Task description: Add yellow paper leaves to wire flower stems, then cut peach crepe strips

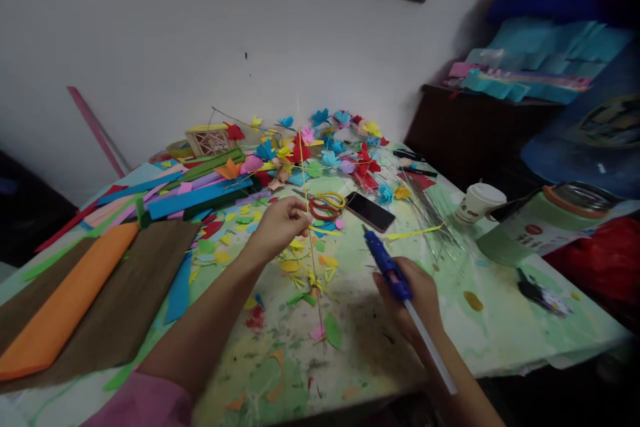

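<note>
My left hand (285, 227) is closed in a pinch around a thin wire (313, 260), held nearly upright over the table; its upper part looks yellow. In my right hand (417, 297) is a blue hot glue gun (387, 263), its nozzle pointing up and left toward the wire, apart from it. A long whitish glue stick (430, 347) sticks out of the gun's back end. Scissors with red and yellow handles (327, 205) lie just beyond my left hand, beside a dark phone (371, 211). Yellow paper scraps (290, 266) are scattered below the hand.
Paper flowers (320, 147) crowd the back of the table. Coloured paper strips (200, 197) and an orange roll (70, 300) on brown sheets lie left. At right are loose wires (433, 213), a paper cup (479, 202), a large green bottle (540, 227) and keys (543, 293).
</note>
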A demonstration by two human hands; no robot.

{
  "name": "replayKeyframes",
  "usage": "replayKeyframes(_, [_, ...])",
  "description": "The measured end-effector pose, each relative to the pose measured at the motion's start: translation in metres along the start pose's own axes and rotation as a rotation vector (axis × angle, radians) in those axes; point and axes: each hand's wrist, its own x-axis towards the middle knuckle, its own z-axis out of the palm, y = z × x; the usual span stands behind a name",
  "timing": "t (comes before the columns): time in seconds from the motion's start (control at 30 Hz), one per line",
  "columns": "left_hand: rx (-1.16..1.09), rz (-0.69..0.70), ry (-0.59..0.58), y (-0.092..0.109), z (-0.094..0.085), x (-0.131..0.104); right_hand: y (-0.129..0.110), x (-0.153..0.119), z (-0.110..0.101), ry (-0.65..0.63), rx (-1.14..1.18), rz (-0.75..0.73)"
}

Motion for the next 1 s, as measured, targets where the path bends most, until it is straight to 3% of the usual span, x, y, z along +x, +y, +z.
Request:
replayKeyframes(0.13, [0.008, -0.001, -0.020, -0.001, 0.007, -0.003, -0.027, 0.006, 0.018, -0.015, 0.180, -0.046])
replayKeyframes(0.27, [0.016, 0.023, -0.035, -0.003, 0.007, -0.003, -0.042, 0.010, 0.032, 0.011, 0.212, 0.028])
replayKeyframes(1.0, [-0.004, 0.032, -0.055, -0.002, 0.006, -0.003, -0.042, 0.010, 0.038, 0.015, 0.180, 0.011])
